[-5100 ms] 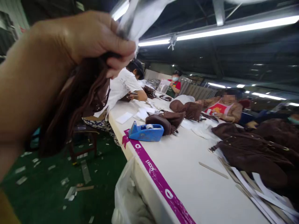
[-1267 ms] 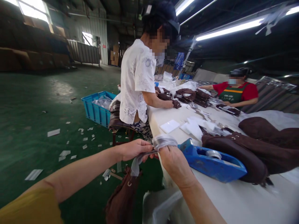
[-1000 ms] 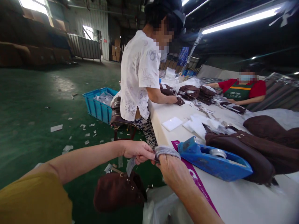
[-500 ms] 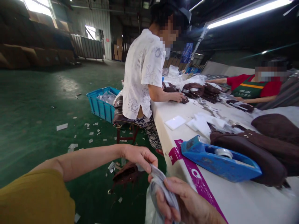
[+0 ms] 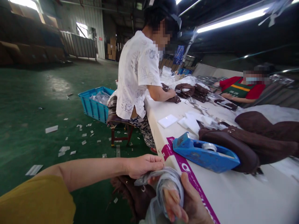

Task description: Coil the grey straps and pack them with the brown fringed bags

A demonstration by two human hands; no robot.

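A loose coil of translucent plastic (image 5: 160,186) wraps round the fingers of my right hand (image 5: 193,202), which is closed on it. My left hand (image 5: 146,165) is pinched shut at the coil's upper left edge, on a strip of the same plastic; its fingertips partly hide the grip. Below both hands a dark brown item (image 5: 135,193) with a frayed edge and a metal ring shows in part. Close to my right hand, on the white-covered table (image 5: 229,193), stands a blue tape dispenser (image 5: 203,155) with a roll in it.
Brown bags (image 5: 259,143) lie behind the dispenser, with white sheets (image 5: 190,123) nearby. A co-worker in a white shirt (image 5: 137,74) sits at the table edge; another in a green apron (image 5: 238,90) is across it. A blue crate (image 5: 93,107) and paper scraps (image 5: 51,129) are on the floor.
My left hand has moved slightly down, and the plastic now forms a rounder coil about my right fingers. The view has shifted, and more of the brown item below shows.
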